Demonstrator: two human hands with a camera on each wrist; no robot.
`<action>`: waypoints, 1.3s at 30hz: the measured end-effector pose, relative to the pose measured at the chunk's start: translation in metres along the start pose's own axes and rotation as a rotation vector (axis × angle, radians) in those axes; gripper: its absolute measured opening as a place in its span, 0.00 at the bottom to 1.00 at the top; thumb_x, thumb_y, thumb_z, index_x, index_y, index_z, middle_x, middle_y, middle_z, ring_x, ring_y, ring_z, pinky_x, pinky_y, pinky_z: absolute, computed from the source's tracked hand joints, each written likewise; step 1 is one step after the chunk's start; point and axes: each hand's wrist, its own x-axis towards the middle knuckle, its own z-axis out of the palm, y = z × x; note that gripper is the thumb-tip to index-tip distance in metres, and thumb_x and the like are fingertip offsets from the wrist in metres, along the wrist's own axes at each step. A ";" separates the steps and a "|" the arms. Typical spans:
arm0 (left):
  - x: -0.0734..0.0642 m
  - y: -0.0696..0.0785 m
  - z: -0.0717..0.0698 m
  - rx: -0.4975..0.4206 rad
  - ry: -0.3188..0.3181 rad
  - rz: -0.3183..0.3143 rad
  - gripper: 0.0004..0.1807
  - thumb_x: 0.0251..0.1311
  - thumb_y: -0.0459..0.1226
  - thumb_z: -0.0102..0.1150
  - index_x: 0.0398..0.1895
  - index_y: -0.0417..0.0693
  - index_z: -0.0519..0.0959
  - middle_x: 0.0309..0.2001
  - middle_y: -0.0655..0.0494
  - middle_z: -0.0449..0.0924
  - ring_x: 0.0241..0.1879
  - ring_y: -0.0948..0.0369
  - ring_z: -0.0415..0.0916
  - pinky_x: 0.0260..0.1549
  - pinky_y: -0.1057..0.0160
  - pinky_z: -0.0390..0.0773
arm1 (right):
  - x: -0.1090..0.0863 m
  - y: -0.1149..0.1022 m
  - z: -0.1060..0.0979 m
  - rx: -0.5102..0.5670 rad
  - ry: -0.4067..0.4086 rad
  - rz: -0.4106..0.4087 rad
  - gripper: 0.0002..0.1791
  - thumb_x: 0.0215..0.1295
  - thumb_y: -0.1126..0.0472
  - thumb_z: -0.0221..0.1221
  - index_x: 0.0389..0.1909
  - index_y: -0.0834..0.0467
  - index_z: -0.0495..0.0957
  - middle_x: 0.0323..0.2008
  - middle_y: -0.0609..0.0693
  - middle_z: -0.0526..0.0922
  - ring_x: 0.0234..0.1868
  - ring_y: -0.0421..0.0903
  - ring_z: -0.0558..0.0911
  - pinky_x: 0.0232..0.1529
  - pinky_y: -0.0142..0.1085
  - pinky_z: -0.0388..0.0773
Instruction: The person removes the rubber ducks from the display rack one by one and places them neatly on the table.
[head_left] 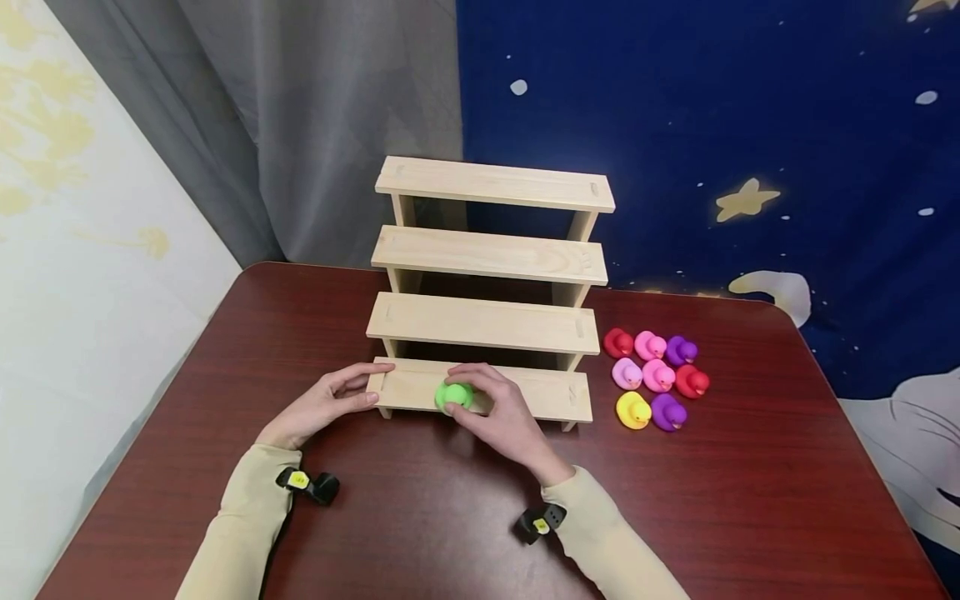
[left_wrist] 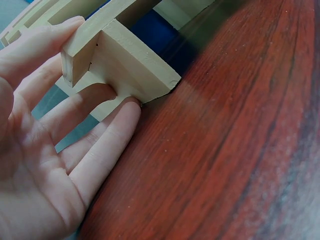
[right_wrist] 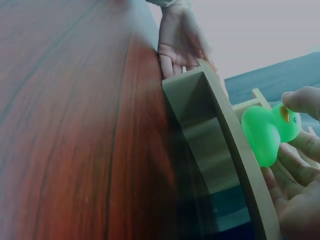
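A green rubber duck (head_left: 453, 396) stands on the lowest step of a wooden four-step shelf (head_left: 517, 392). My right hand (head_left: 506, 417) pinches the duck, thumb at the front and fingers behind. In the right wrist view the duck (right_wrist: 265, 132) sits on the step board, with the thumb at its head. At the left end of the lowest step, my left hand (head_left: 322, 406) holds the board's corners between thumb and fingers. In the left wrist view the fingers (left_wrist: 112, 140) of that hand reach along the side support (left_wrist: 135, 65), down close to the table.
Several rubber ducks in red, pink, purple, lilac and yellow, among them a yellow duck (head_left: 633, 411), stand in rows right of the shelf on the dark red table (head_left: 450, 517). Behind the shelf hang a grey curtain (head_left: 352, 108) and a blue starry cloth (head_left: 645, 117).
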 end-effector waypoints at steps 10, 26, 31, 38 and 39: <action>-0.001 0.000 -0.002 0.006 0.004 0.025 0.27 0.67 0.33 0.58 0.68 0.48 0.68 0.60 0.45 0.74 0.52 0.54 0.75 0.49 0.62 0.75 | -0.006 -0.022 -0.019 0.007 0.025 0.047 0.15 0.56 0.71 0.67 0.45 0.66 0.81 0.51 0.59 0.79 0.55 0.53 0.76 0.53 0.46 0.72; -0.002 0.001 -0.002 0.009 0.008 0.012 0.27 0.67 0.34 0.58 0.68 0.49 0.68 0.58 0.45 0.75 0.54 0.54 0.75 0.50 0.63 0.74 | -0.025 -0.036 -0.052 -0.046 0.084 0.053 0.14 0.54 0.75 0.66 0.44 0.69 0.81 0.48 0.63 0.79 0.54 0.59 0.76 0.56 0.31 0.67; -0.002 0.002 -0.001 0.004 0.006 0.010 0.27 0.67 0.33 0.58 0.68 0.49 0.68 0.60 0.46 0.74 0.54 0.53 0.74 0.50 0.62 0.74 | -0.033 -0.035 -0.065 -0.068 0.122 0.059 0.14 0.53 0.76 0.66 0.43 0.70 0.81 0.47 0.64 0.80 0.53 0.60 0.76 0.56 0.29 0.66; -0.001 -0.001 -0.001 -0.001 -0.006 0.020 0.27 0.67 0.33 0.57 0.69 0.47 0.67 0.61 0.45 0.73 0.54 0.55 0.75 0.50 0.62 0.75 | -0.047 -0.019 -0.084 -0.083 0.193 0.052 0.15 0.53 0.76 0.66 0.43 0.70 0.81 0.47 0.62 0.80 0.51 0.57 0.76 0.55 0.26 0.66; -0.001 -0.001 -0.001 -0.002 -0.009 0.022 0.27 0.67 0.33 0.57 0.69 0.46 0.67 0.61 0.44 0.73 0.54 0.55 0.75 0.50 0.62 0.75 | -0.049 -0.014 -0.086 -0.087 0.199 0.054 0.15 0.54 0.76 0.66 0.44 0.69 0.81 0.47 0.61 0.80 0.52 0.55 0.76 0.55 0.26 0.66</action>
